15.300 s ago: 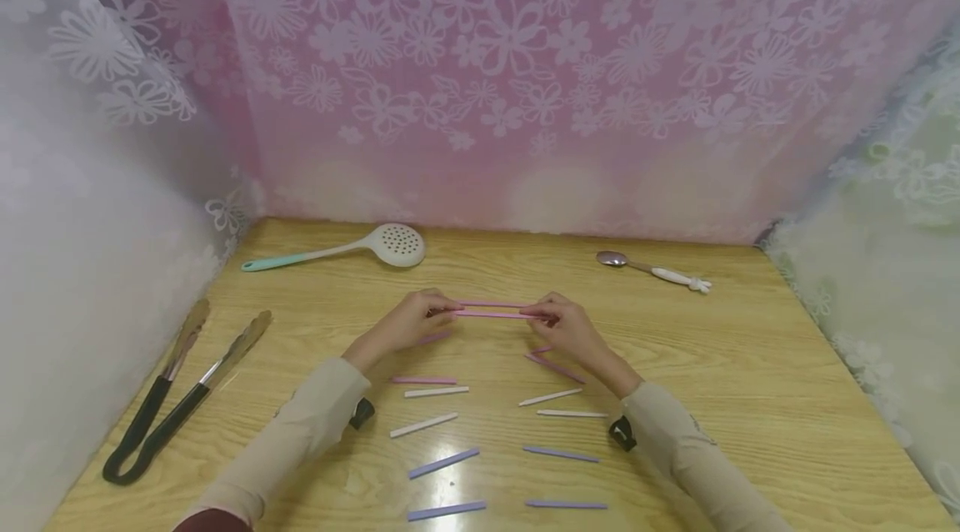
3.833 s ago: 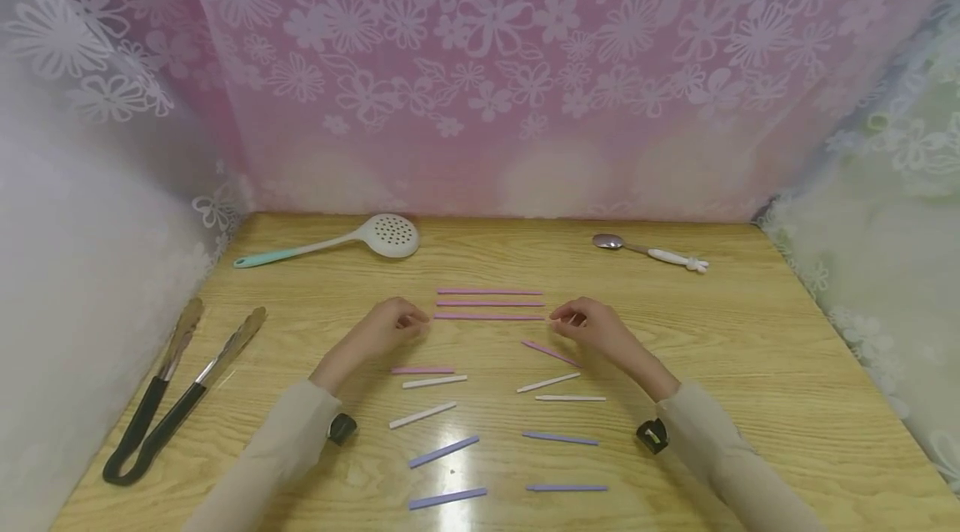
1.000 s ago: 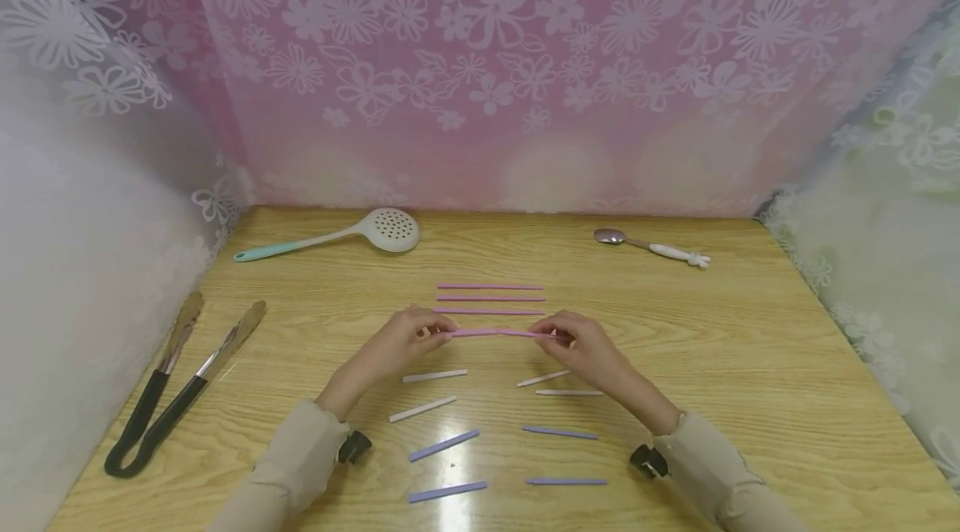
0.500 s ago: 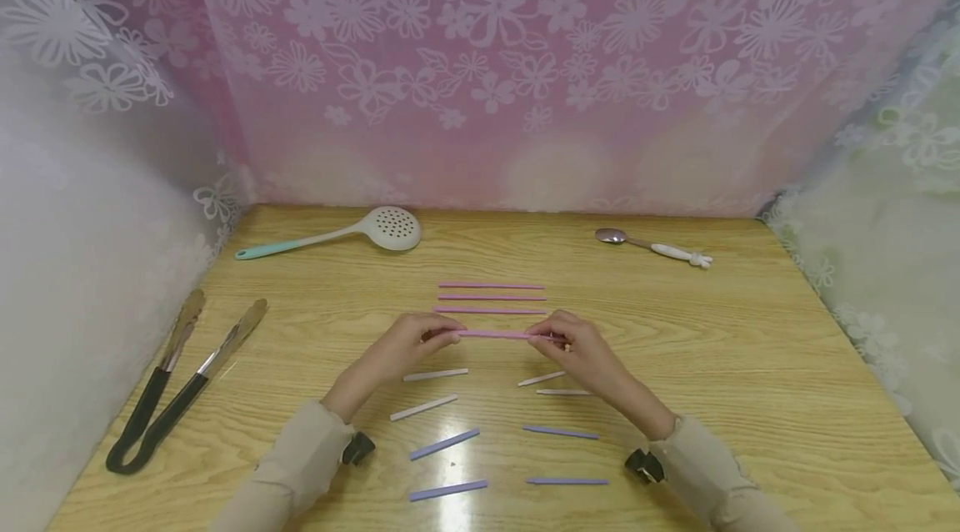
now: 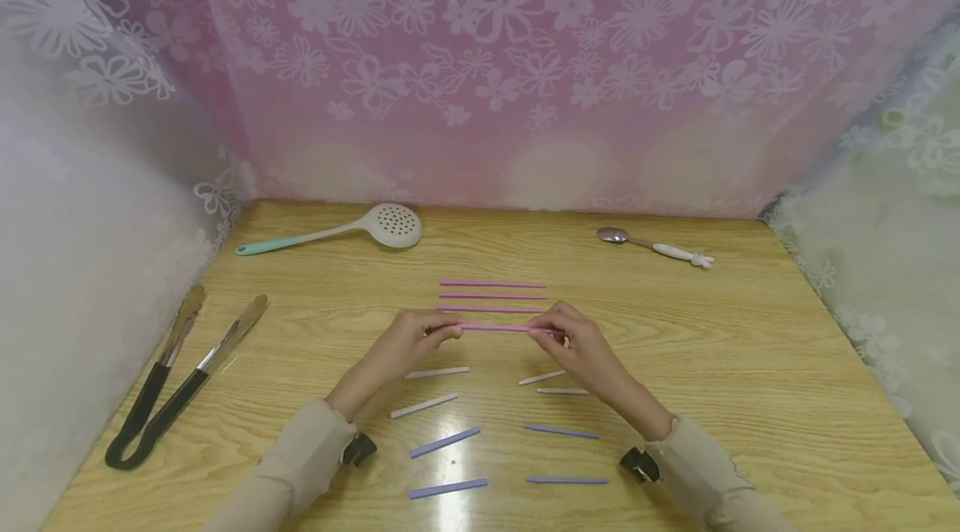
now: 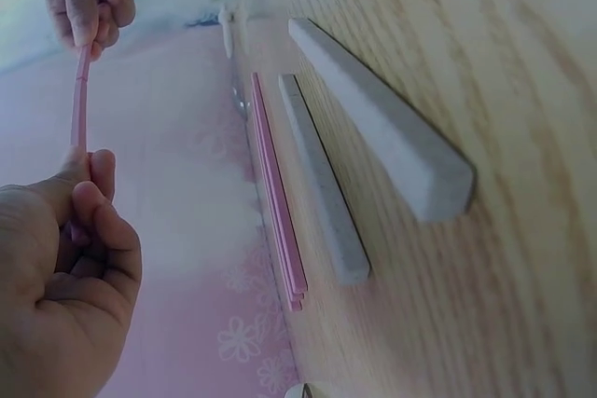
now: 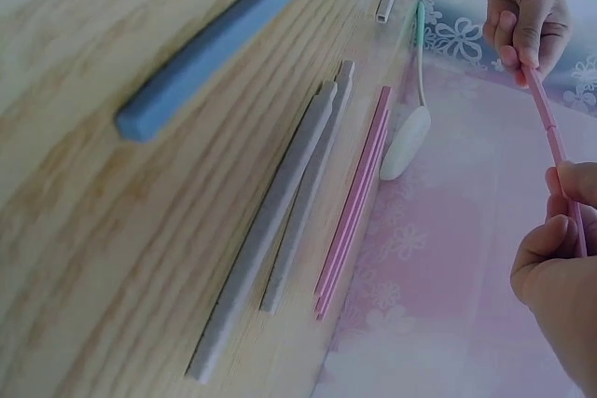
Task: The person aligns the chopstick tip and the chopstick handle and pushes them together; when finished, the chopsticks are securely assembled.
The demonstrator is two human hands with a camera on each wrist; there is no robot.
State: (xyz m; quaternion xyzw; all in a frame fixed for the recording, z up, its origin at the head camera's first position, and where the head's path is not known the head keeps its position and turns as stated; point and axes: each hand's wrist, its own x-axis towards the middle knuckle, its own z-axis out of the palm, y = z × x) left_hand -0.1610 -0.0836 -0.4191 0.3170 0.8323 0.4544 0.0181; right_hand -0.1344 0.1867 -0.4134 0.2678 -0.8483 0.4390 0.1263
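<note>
Right hand (image 7: pixel 560 263) and left hand (image 7: pixel 527 11) pinch a pink stick (image 7: pixel 554 137); outside the grip lie pink sticks (image 7: pixel 349 200), white sticks (image 7: pixel 264 232), a blue stick (image 7: pixel 224 41).

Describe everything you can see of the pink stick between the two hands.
The pink stick is slim and nearly straight, perhaps plastic, with a visible seam between two pieces. It is raised above the table, roughly level, crosswise, on the near side of three other pink sticks. The left hand pinches it toward one end, the right hand toward the other; both cover part of it.
</note>
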